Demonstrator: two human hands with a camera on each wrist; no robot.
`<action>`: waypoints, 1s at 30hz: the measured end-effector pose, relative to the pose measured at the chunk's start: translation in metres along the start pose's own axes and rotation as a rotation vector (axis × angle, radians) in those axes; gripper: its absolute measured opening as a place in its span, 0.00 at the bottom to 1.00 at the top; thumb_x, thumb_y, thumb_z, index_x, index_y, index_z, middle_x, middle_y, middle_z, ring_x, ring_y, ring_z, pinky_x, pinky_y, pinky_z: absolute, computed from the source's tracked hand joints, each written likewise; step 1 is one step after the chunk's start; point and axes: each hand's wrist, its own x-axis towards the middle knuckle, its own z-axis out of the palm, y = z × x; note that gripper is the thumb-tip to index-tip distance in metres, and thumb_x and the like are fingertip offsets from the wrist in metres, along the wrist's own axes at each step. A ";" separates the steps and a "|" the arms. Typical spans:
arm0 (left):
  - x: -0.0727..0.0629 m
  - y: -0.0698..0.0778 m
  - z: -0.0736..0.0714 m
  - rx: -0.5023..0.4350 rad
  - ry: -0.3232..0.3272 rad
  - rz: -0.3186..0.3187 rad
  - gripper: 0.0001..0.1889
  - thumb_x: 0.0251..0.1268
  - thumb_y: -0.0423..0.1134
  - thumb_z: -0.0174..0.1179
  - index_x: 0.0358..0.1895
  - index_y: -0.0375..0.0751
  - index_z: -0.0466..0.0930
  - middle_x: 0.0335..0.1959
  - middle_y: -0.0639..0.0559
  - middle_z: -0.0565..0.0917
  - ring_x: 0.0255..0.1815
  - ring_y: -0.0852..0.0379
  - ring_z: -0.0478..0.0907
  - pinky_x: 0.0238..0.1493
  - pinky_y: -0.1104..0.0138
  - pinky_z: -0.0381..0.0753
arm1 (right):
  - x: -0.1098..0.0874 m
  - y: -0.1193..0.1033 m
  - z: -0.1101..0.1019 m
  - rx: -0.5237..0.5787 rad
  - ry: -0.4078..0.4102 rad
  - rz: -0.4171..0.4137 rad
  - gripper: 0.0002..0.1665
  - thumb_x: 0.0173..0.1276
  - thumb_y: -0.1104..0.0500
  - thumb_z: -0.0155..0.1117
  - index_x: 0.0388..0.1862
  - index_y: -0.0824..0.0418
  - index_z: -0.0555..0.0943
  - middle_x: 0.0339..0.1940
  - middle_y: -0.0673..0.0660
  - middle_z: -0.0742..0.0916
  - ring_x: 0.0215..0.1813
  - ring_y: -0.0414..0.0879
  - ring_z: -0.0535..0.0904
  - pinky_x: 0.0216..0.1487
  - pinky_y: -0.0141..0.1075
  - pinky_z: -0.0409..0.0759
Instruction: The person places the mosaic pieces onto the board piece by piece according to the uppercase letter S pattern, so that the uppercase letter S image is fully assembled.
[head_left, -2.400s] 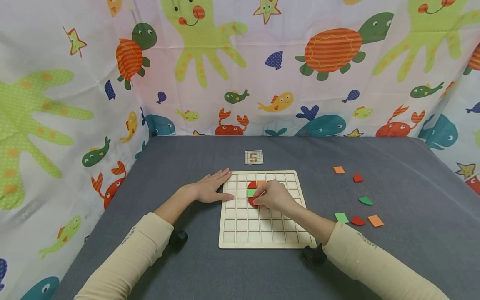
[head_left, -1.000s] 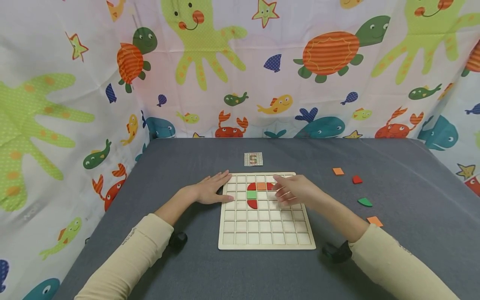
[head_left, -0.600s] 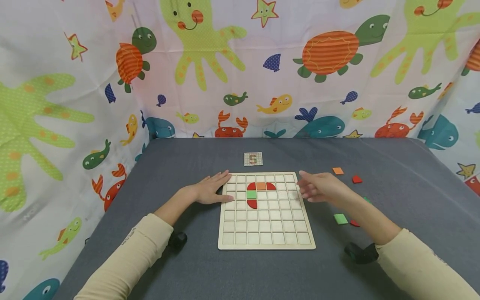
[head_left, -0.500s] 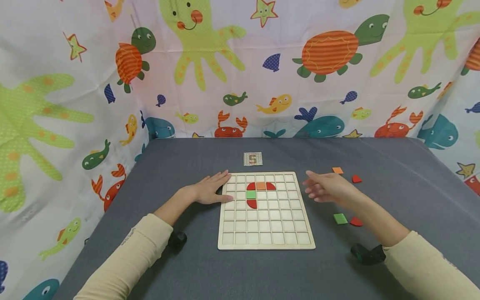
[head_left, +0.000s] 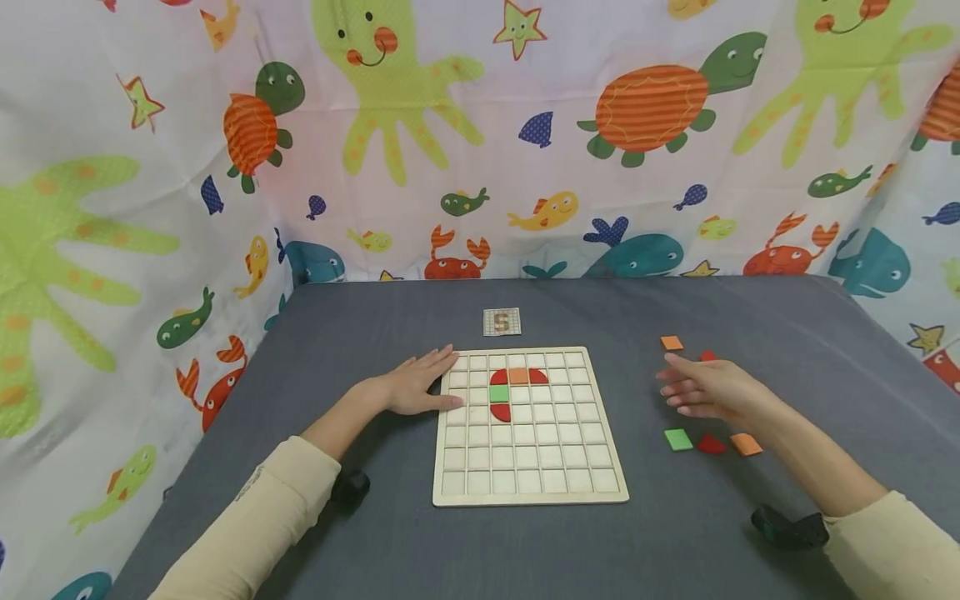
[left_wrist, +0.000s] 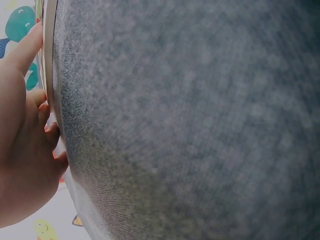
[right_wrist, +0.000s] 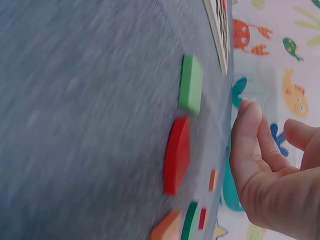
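Observation:
A wooden grid board (head_left: 525, 492) lies on the grey cloth. My left hand (head_left: 412, 387) rests its fingers and thumb on the board's left edge. Set in the upper grid are red quarter-round tiles, one of them a lower red tile (head_left: 500, 412), plus an orange square tile (head_left: 518, 377) and a green square tile (head_left: 498, 393). Off to the right, my right hand (head_left: 716, 392) hovers over loose tiles, fingers loosely bent and holding nothing. Below it lie a light green square (head_left: 678, 440), a red quarter-round (head_left: 712, 444) and an orange square (head_left: 746, 444).
Behind the board lies a small card (head_left: 502, 322) printed with a letter S on a grid. Farther back is another orange tile (head_left: 672, 342); a red tile (head_left: 708, 356) is partly behind my right hand. The right wrist view shows a dark green tile (right_wrist: 190, 222).
My right hand has let go of the lower red tile on the board and moved right, over the loose tiles. My left hand stays on the board's edge.

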 end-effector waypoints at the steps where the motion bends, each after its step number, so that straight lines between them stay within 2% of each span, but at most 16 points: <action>1: -0.002 0.001 0.000 -0.004 0.000 0.004 0.47 0.66 0.66 0.48 0.77 0.43 0.38 0.77 0.47 0.39 0.76 0.47 0.35 0.71 0.47 0.37 | -0.001 0.002 -0.003 0.006 -0.001 0.007 0.46 0.71 0.37 0.51 0.64 0.78 0.66 0.40 0.56 0.84 0.40 0.45 0.82 0.44 0.35 0.81; 6: -0.004 0.003 0.002 -0.006 0.002 0.010 0.46 0.67 0.65 0.47 0.77 0.42 0.38 0.77 0.47 0.39 0.76 0.47 0.35 0.70 0.47 0.38 | -0.010 0.014 -0.018 0.040 -0.008 0.008 0.41 0.74 0.40 0.49 0.62 0.78 0.68 0.40 0.53 0.84 0.40 0.43 0.82 0.44 0.35 0.81; 13: -0.003 0.003 0.001 -0.004 -0.001 -0.004 0.46 0.67 0.65 0.48 0.77 0.44 0.38 0.77 0.48 0.39 0.76 0.48 0.35 0.71 0.48 0.37 | -0.016 0.024 -0.035 0.093 -0.032 0.001 0.33 0.75 0.43 0.49 0.59 0.72 0.74 0.39 0.51 0.85 0.40 0.42 0.83 0.45 0.35 0.81; 19: -0.003 0.002 0.001 0.001 -0.005 -0.002 0.46 0.67 0.65 0.47 0.77 0.44 0.37 0.77 0.48 0.38 0.76 0.48 0.35 0.71 0.48 0.37 | -0.021 0.033 -0.045 0.085 -0.025 -0.002 0.32 0.77 0.45 0.47 0.59 0.72 0.74 0.39 0.50 0.85 0.39 0.40 0.82 0.44 0.35 0.81; 22: -0.002 0.002 0.001 0.004 -0.004 0.001 0.47 0.67 0.66 0.46 0.77 0.44 0.37 0.77 0.48 0.38 0.76 0.49 0.35 0.71 0.48 0.37 | -0.024 0.038 -0.050 0.059 -0.009 0.000 0.33 0.77 0.45 0.46 0.60 0.75 0.72 0.39 0.50 0.84 0.40 0.41 0.82 0.44 0.35 0.81; 26: -0.003 0.003 0.000 0.012 -0.004 -0.004 0.47 0.67 0.67 0.46 0.77 0.45 0.37 0.77 0.49 0.38 0.76 0.49 0.34 0.71 0.49 0.37 | -0.028 0.044 -0.055 -0.014 0.000 0.009 0.38 0.77 0.45 0.45 0.64 0.79 0.65 0.40 0.52 0.84 0.40 0.41 0.82 0.44 0.35 0.81; 30: -0.004 0.004 -0.002 0.013 -0.005 -0.011 0.47 0.66 0.66 0.47 0.77 0.45 0.37 0.77 0.49 0.38 0.76 0.49 0.34 0.71 0.49 0.37 | -0.031 0.048 -0.058 -0.098 -0.030 0.011 0.41 0.78 0.44 0.43 0.68 0.81 0.58 0.46 0.56 0.83 0.44 0.40 0.81 0.47 0.36 0.80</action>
